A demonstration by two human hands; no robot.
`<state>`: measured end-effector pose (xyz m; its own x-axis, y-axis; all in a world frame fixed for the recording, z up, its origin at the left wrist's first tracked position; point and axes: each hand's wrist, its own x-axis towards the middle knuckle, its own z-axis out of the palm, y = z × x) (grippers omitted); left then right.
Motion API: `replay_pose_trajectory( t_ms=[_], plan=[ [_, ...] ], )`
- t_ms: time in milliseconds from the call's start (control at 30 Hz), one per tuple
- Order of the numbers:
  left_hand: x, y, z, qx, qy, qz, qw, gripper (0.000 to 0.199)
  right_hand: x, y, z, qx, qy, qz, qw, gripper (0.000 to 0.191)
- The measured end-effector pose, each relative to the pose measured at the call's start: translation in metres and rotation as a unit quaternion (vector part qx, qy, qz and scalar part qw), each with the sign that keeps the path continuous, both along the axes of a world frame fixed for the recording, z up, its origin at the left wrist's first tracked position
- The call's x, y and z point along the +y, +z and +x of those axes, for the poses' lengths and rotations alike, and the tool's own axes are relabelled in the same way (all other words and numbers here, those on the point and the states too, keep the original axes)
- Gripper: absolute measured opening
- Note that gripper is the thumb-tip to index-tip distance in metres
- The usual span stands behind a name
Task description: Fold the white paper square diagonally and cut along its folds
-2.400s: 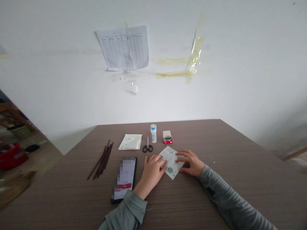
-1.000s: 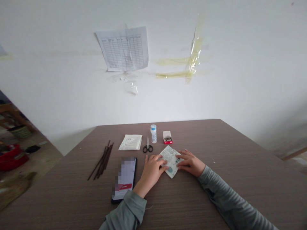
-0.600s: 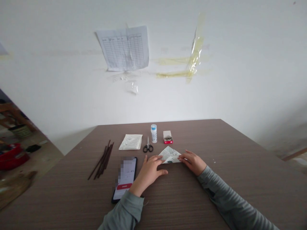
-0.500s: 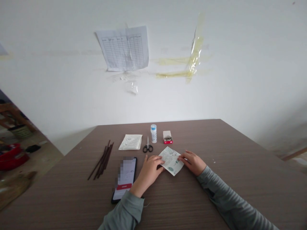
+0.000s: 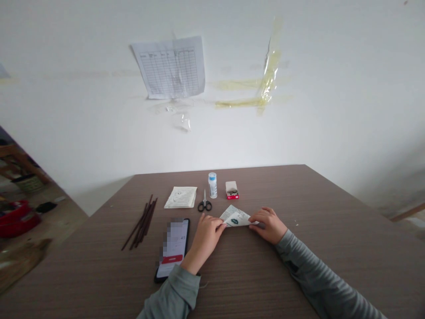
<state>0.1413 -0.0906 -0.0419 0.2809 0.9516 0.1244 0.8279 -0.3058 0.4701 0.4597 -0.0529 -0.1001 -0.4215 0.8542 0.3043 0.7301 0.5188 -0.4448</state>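
A small printed square of paper (image 5: 235, 218) lies in front of me on the table, its near corner bent up and over toward the far side, so that it forms a triangle with a dark green mark on the flap. My left hand (image 5: 208, 231) pinches the left end of the fold between thumb and fingers. At the right end, my right hand (image 5: 269, 225) grips the same fold. Just beyond the paper are black-handled scissors (image 5: 205, 204) and an open red box (image 5: 232, 191) of small metal pieces.
A clear bottle with a blue-capped look (image 5: 213, 186) stands behind the scissors. Left of them lies a stack of paper squares (image 5: 181, 197). Several dark brown sticks (image 5: 142, 223) and a phone (image 5: 173, 250) lie to the left. The white wall (image 5: 232, 146) rises behind the table.
The paper went from lying flat to being folded over, its near corner brought away from me. Both hands stay at its sides, fingers now closed on the fold's ends.
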Motion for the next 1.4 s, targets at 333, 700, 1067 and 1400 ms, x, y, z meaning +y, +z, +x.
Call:
replay_pose_trajectory(
  t_ms=[333,700,1067,1400],
  plan=[
    [-0.006,0.002,0.005,-0.004,0.028,0.033,0.999,0.028,0.002,-0.004,-0.008,0.030,-0.034,-0.014,0.999,0.020],
    [-0.002,-0.016,0.007,0.024,0.007,0.071,0.997,0.034,-0.006,-0.008,-0.013,-0.006,-0.031,0.060,0.998,0.025],
    [0.000,-0.026,0.005,0.038,-0.010,0.078,0.996,0.040,-0.011,-0.006,-0.011,-0.052,-0.047,0.084,0.994,0.031],
    [0.001,-0.030,0.007,0.046,-0.012,0.087,0.995,0.040,-0.021,0.001,-0.018,-0.052,-0.072,0.098,0.991,0.032]
  ],
)
